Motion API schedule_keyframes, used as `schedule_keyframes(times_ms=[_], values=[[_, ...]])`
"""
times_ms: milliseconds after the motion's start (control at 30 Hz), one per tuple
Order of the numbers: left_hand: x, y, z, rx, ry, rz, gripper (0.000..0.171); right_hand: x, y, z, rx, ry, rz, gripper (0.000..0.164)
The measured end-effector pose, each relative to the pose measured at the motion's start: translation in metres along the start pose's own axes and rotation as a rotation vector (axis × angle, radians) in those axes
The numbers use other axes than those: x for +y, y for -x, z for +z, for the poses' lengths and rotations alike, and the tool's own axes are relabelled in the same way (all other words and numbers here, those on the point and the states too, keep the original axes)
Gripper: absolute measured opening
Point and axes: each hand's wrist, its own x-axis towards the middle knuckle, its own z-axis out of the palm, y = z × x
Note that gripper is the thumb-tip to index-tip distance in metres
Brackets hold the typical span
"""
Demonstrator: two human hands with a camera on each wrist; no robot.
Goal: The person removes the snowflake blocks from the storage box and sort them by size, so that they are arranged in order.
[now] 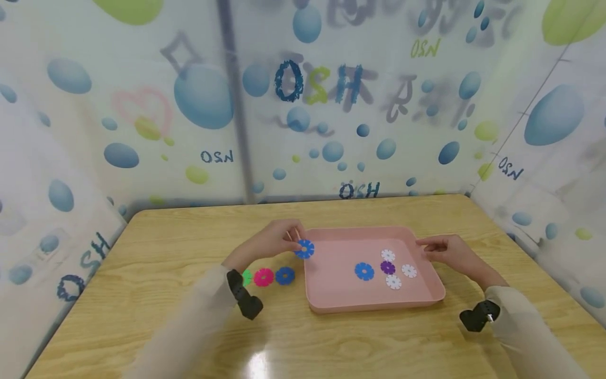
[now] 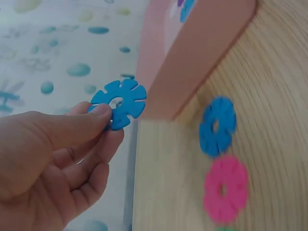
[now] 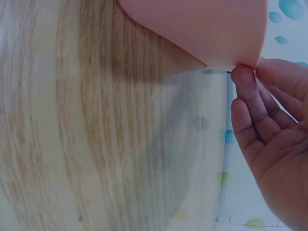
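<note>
My left hand (image 1: 276, 241) pinches a blue snowflake disc (image 2: 137, 94) between thumb and fingers, held up beside the left wall of a pink tray (image 1: 333, 258). At the tray's right side, my right hand (image 1: 450, 252) grips the rim; in the right wrist view its thumb and fingers meet at the tray's edge. Inside the tray lie another blue disc (image 1: 358, 271), a purple disc (image 1: 384, 268) and white discs (image 1: 409, 276). On the table left of the tray, a blue disc (image 1: 279, 276), a pink disc (image 1: 258, 277) and a partly hidden green disc (image 1: 246, 278) form a row.
The tray rests on a wood-grain table (image 1: 369, 342). Behind and beside the table hang pale curtains (image 1: 293, 147) printed with blue and green spots and letters. A black strap with a small device (image 1: 243, 295) is on each wrist.
</note>
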Motion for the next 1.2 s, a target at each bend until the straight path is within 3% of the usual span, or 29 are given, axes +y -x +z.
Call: schedule_keyframes(times_ms=[200,467,600,833,1033,1200], values=[[-0.026,0.045,-0.029,-0.006,-0.015,-0.037,0.013,0.0,-0.001,0.001,0.003,0.013,0.015,0.04],[-0.058,0.085,-0.065,-0.191,0.039,-0.189,0.01,0.001,-0.003,0.001,0.02,0.028,0.008,0.039],[-0.065,0.099,-0.076,-0.228,0.114,-0.27,0.013,0.001,-0.003,0.001,0.016,0.026,0.01,0.04],[-0.084,0.116,-0.077,-0.235,0.206,-0.334,0.015,-0.001,-0.001,0.0,0.006,0.027,0.026,0.041],[-0.089,0.119,-0.072,-0.165,0.127,-0.31,0.017,-0.002,-0.001,0.001,-0.002,0.018,0.028,0.041],[-0.088,0.117,-0.069,-0.146,0.066,-0.32,0.014,-0.003,-0.001,0.001,-0.001,0.017,0.033,0.041]])
